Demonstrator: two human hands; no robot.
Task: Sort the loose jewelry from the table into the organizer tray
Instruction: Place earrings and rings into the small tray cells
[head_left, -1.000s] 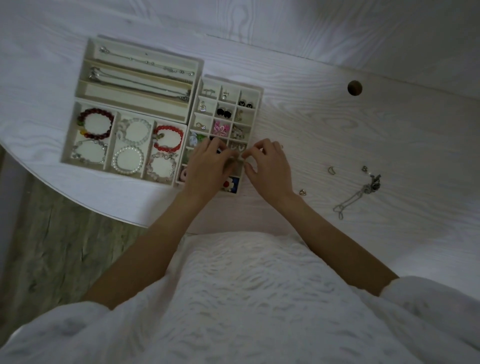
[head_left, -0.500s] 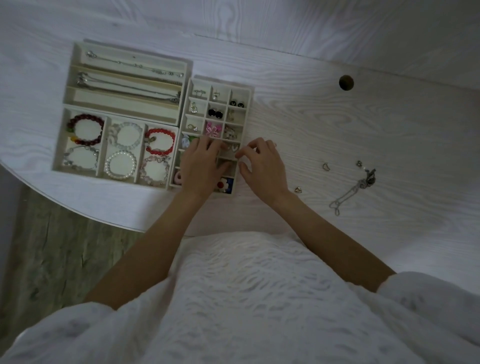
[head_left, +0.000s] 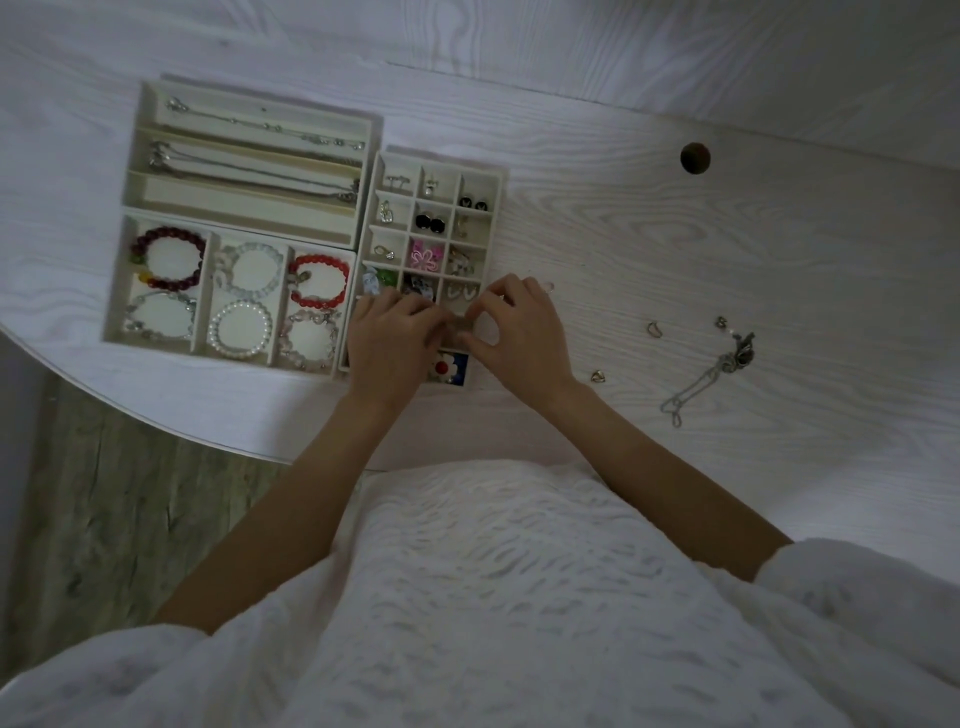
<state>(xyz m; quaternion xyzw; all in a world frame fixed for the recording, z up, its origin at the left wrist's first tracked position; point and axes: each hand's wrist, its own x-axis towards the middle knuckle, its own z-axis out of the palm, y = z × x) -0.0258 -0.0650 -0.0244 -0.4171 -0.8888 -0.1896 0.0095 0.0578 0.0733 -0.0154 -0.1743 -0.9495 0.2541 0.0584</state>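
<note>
Both hands are brought together over the near end of the small grid tray (head_left: 496, 179), which is set on the pale wooden table (head_left: 675, 249) just to the right of the two larger trays. The left hand (head_left: 387, 345) is laid over the tray's lower left cells with its fingers curled, and the right hand (head_left: 522, 332) is placed at the tray's right edge, its fingertips bent toward those of the left. A small piece appears to be pinched between the two sets of fingertips, though it is too blurred to be named, so what is held cannot be told for certain. Earrings and small charms are seen in the grid cells (a pink flower piece (head_left: 423, 257) in the middle column, a red-and-white flower (head_left: 444, 368) in the nearest cell). Bead bracelets are kept in the bracelet tray (head_left: 117, 270) at the left, and thin chains are laid out in the long tray (head_left: 150, 98) behind it. Loose pieces are left on the table well to the right of the hands: a small ring (head_left: 653, 328), a heart charm (head_left: 598, 375), and a tangled silver chain (head_left: 714, 371).
</note>
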